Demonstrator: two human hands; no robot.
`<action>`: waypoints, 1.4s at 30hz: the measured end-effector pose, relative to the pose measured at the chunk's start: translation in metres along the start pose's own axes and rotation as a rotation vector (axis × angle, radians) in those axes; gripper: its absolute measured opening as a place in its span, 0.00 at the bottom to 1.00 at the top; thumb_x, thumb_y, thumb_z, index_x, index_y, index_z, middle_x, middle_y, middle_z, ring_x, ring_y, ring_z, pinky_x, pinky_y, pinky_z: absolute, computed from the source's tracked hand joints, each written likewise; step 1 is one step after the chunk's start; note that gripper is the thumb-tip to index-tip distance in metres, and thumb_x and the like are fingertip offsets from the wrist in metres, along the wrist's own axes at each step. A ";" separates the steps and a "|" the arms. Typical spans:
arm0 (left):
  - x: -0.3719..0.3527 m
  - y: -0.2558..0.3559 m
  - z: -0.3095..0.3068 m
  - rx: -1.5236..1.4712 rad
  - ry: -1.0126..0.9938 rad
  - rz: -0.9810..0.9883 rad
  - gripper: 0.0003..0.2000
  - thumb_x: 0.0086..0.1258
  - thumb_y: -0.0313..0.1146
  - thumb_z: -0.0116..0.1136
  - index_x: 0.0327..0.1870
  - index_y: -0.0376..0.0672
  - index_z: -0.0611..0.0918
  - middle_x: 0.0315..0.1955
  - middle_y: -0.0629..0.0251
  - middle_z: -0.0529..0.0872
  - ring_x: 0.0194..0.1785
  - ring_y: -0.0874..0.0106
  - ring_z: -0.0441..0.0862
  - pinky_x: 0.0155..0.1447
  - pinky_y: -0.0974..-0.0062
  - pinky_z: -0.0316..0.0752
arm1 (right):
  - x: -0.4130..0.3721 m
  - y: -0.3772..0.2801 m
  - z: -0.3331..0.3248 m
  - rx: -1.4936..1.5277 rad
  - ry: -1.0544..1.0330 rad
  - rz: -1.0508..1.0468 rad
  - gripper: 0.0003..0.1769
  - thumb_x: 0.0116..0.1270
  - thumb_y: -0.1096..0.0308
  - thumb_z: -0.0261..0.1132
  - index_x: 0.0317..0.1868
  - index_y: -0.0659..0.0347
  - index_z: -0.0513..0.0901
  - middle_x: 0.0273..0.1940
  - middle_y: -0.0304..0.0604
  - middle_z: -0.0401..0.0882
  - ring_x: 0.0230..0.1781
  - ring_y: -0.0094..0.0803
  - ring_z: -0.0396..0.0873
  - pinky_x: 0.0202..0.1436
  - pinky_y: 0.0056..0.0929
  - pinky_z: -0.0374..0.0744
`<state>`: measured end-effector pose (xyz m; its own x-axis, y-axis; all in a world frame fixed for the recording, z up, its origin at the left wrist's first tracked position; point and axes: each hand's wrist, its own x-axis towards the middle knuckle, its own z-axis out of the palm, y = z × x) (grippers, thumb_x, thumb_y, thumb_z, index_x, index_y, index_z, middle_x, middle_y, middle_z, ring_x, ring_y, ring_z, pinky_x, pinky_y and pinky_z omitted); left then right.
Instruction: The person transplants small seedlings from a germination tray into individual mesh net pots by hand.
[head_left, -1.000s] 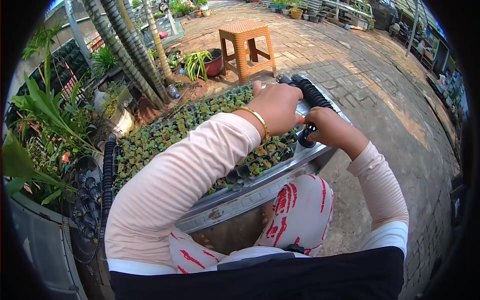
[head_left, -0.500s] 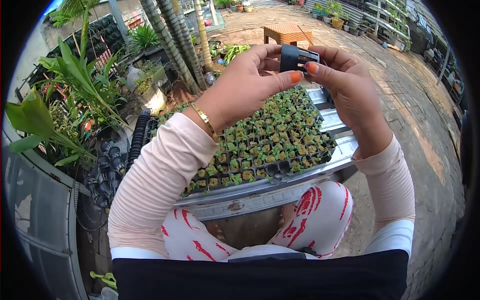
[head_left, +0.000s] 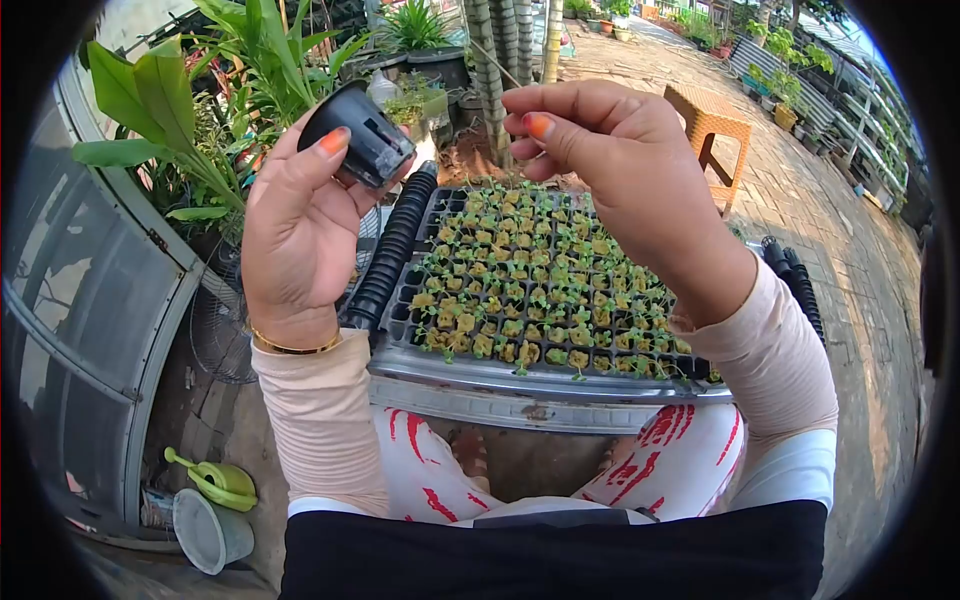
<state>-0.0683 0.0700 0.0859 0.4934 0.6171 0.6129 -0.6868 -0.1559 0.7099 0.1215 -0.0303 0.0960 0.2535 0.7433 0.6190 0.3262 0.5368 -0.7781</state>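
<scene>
My left hand [head_left: 310, 215] holds a small black slotted net pot [head_left: 362, 135], tilted, above the left end of the seedling tray. Raised over the tray's right side, my right hand [head_left: 625, 160] has its thumb and fingertips pressed together; a thin stick or strand [head_left: 492, 62] seems to extend up from the fingertips. Beneath both hands lies the black seedling tray [head_left: 530, 290], its cells holding brownish plugs with small green seedlings. It rests on a silvery metal surface [head_left: 560, 403] in front of my knees.
Black corrugated tubes [head_left: 393, 245] flank the tray. A woven orange stool [head_left: 725, 124] stands behind my right hand. At lower left are a green watering can [head_left: 222, 484] and a grey bucket [head_left: 212, 532]. Leafy plants [head_left: 185, 110] and a metal-framed panel [head_left: 90, 330] are on the left.
The hands have separated. My left hand has moved left with the pot, and my right hand has let go of it. The camera view has shifted left.
</scene>
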 end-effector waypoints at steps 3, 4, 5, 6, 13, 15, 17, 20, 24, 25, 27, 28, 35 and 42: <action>-0.014 0.000 -0.035 -0.015 0.134 0.067 0.21 0.66 0.27 0.53 0.57 0.25 0.68 0.45 0.50 0.79 0.50 0.58 0.79 0.58 0.64 0.73 | 0.011 0.021 0.009 -0.159 -0.137 0.050 0.11 0.62 0.79 0.57 0.44 0.71 0.81 0.27 0.39 0.81 0.25 0.19 0.75 0.30 0.19 0.76; -0.016 -0.001 -0.045 0.002 0.155 0.068 0.21 0.65 0.26 0.53 0.57 0.25 0.68 0.44 0.51 0.79 0.50 0.59 0.79 0.58 0.65 0.73 | 0.018 0.028 0.010 -0.260 -0.233 0.062 0.11 0.61 0.81 0.56 0.42 0.69 0.81 0.26 0.40 0.80 0.24 0.21 0.74 0.30 0.22 0.75; -0.018 -0.002 -0.052 0.018 0.175 0.068 0.20 0.65 0.26 0.54 0.56 0.25 0.68 0.44 0.52 0.79 0.50 0.60 0.79 0.57 0.66 0.73 | 0.021 0.031 0.015 -0.262 -0.248 0.064 0.11 0.61 0.81 0.56 0.42 0.69 0.81 0.26 0.40 0.80 0.24 0.21 0.74 0.30 0.22 0.75; -0.019 -0.004 -0.056 0.010 0.216 0.063 0.20 0.64 0.24 0.54 0.57 0.28 0.69 0.44 0.54 0.78 0.49 0.64 0.79 0.56 0.68 0.74 | 0.025 0.033 0.020 -0.356 -0.257 0.092 0.11 0.60 0.82 0.56 0.41 0.68 0.81 0.25 0.40 0.79 0.25 0.21 0.74 0.30 0.22 0.75; -0.024 -0.036 -0.084 0.136 0.291 0.011 0.21 0.64 0.22 0.53 0.59 0.32 0.68 0.47 0.55 0.77 0.51 0.67 0.78 0.57 0.71 0.72 | 0.069 0.095 0.031 -0.993 -0.381 -0.252 0.07 0.56 0.79 0.59 0.33 0.63 0.82 0.33 0.48 0.80 0.30 0.45 0.79 0.37 0.37 0.77; -0.023 -0.047 -0.084 0.098 0.322 0.007 0.21 0.63 0.20 0.54 0.59 0.32 0.68 0.47 0.56 0.77 0.50 0.70 0.78 0.56 0.73 0.73 | 0.074 0.109 0.031 -1.180 -0.433 -0.301 0.08 0.53 0.80 0.59 0.31 0.62 0.83 0.32 0.46 0.78 0.34 0.45 0.78 0.39 0.39 0.76; -0.021 -0.056 -0.079 0.111 0.345 0.020 0.23 0.60 0.17 0.55 0.58 0.32 0.69 0.48 0.57 0.77 0.51 0.71 0.77 0.55 0.75 0.74 | 0.079 0.121 0.032 -1.217 -0.478 -0.305 0.09 0.51 0.81 0.59 0.30 0.61 0.83 0.31 0.46 0.76 0.36 0.45 0.77 0.40 0.39 0.76; -0.018 -0.067 -0.073 0.179 0.325 0.011 0.23 0.58 0.15 0.57 0.57 0.32 0.69 0.47 0.61 0.78 0.49 0.76 0.77 0.54 0.80 0.73 | 0.083 0.142 0.031 -1.236 -0.558 -0.322 0.09 0.49 0.82 0.58 0.29 0.61 0.83 0.31 0.46 0.74 0.39 0.45 0.76 0.41 0.39 0.75; -0.014 -0.085 -0.069 0.298 0.314 -0.038 0.24 0.58 0.14 0.56 0.58 0.32 0.69 0.48 0.61 0.77 0.50 0.76 0.77 0.54 0.79 0.73 | 0.081 0.154 0.037 -1.224 -0.587 -0.368 0.07 0.48 0.81 0.58 0.26 0.62 0.81 0.32 0.46 0.73 0.39 0.45 0.75 0.43 0.38 0.75; -0.014 -0.089 -0.069 0.300 0.318 -0.044 0.24 0.58 0.14 0.56 0.58 0.32 0.69 0.48 0.61 0.77 0.50 0.76 0.77 0.54 0.79 0.73 | 0.080 0.155 0.039 -1.218 -0.591 -0.364 0.07 0.48 0.81 0.58 0.26 0.62 0.81 0.32 0.46 0.73 0.39 0.45 0.75 0.43 0.38 0.75; -0.013 -0.095 -0.069 0.340 0.297 -0.062 0.24 0.58 0.14 0.56 0.58 0.33 0.69 0.47 0.62 0.78 0.49 0.77 0.77 0.54 0.80 0.72 | 0.080 0.156 0.042 -1.254 -0.613 -0.380 0.06 0.47 0.81 0.58 0.25 0.63 0.80 0.32 0.47 0.73 0.39 0.45 0.75 0.43 0.38 0.75; -0.013 -0.096 -0.069 0.365 0.301 -0.057 0.24 0.58 0.14 0.56 0.58 0.33 0.69 0.47 0.62 0.78 0.49 0.77 0.77 0.54 0.80 0.72 | 0.080 0.159 0.043 -1.251 -0.616 -0.377 0.06 0.47 0.81 0.58 0.25 0.63 0.80 0.32 0.47 0.73 0.39 0.45 0.75 0.43 0.38 0.75; -0.012 -0.094 -0.071 0.402 0.342 -0.052 0.24 0.57 0.15 0.56 0.57 0.32 0.69 0.44 0.62 0.79 0.44 0.79 0.78 0.47 0.82 0.75 | 0.081 0.174 0.055 -1.305 -0.731 -0.367 0.07 0.48 0.77 0.61 0.29 0.63 0.83 0.36 0.48 0.79 0.41 0.44 0.78 0.46 0.36 0.77; -0.013 -0.088 -0.070 0.404 0.354 -0.057 0.23 0.57 0.16 0.57 0.57 0.32 0.69 0.43 0.60 0.79 0.43 0.79 0.78 0.46 0.83 0.75 | 0.088 0.193 0.056 -1.162 -0.637 0.062 0.04 0.50 0.76 0.61 0.24 0.61 0.83 0.28 0.51 0.80 0.33 0.47 0.79 0.39 0.39 0.77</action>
<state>-0.0516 0.1295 -0.0083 0.2662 0.8447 0.4644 -0.3698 -0.3554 0.8584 0.1555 0.1615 -0.0057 -0.0688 0.9812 0.1804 0.9947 0.0812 -0.0626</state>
